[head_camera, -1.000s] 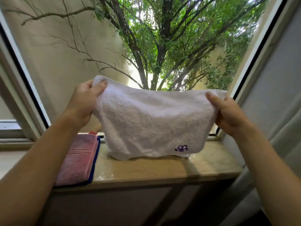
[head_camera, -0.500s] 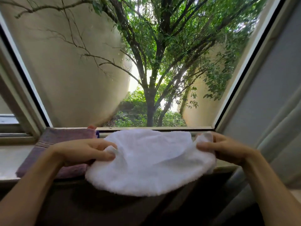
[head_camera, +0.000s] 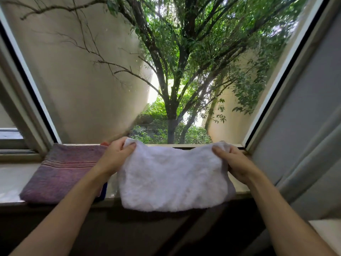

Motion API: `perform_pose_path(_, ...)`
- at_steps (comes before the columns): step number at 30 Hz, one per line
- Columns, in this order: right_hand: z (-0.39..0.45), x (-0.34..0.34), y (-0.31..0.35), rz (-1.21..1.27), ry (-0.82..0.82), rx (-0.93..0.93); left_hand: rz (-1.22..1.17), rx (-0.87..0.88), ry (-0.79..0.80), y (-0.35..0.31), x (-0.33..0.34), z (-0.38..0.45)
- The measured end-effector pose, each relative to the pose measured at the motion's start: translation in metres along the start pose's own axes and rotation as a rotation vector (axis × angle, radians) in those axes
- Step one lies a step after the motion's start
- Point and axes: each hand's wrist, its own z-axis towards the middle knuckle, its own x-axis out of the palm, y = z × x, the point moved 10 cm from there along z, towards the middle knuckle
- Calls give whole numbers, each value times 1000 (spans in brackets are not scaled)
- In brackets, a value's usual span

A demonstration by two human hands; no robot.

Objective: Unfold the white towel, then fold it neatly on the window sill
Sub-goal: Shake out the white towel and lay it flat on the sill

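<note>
Here the white towel (head_camera: 173,179), soft, limp and likely light, sags over the window sill (head_camera: 241,194) front edge, its far corners pinched by the left hand (head_camera: 115,157) and right hand (head_camera: 233,160), sensible holds.

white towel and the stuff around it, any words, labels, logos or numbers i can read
None: no readable text in the head view.
white towel: plain pile, no mark or label showing, held by the left hand and right hand.
pink towel: woven stripes only, no lettering.
sill: bare stone, no sign.
</note>
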Motion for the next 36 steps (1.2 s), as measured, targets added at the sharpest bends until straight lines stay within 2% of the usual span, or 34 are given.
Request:
perform_pose_path(2, 6, -8, -1, 48, -109, -46, 48, 25, -150, 1, -7, 3)
perform_pose_path(4, 9, -14, -5, 28, -201, -80, 85, 4, -216, 11, -10, 5)
perform_pose_path(9, 18, -19, -34, -323, -298, -19, 147, -148, -188, 34, 6, 5)
perform_pose_path(12, 30, -27, -49, -351, -320, 43, 91, -261, -181, 51, 6, 11)
perform_pose_path(14, 28, -21, -48, -309, -308, 88, 66, -362, -116, 64, 9, 12)
perform_pose_path(17, 23, -17, -43, -283, -300, 117, -74, -453, -46, 77, 17, 13)
perform_pose_path(21, 21, -12, -37, -227, -230, 177, -398, -495, -73, 79, 31, 11)
perform_pose_path(25, 21, -17, -32, -123, -222, 158, -548, -384, -201, 63, 26, 1)
perform_pose_path(29, 17, -23, -12, 10, -263, -37, -527, -164, -303, 33, 7, -1)
perform_pose_path(31, 15, -29, -6, 61, -265, -111, -476, -113, -326, 24, 0, 0)
perform_pose_path(36, 23, -34, -29, -69, -222, 44, -216, -150, -269, 36, -3, 8)
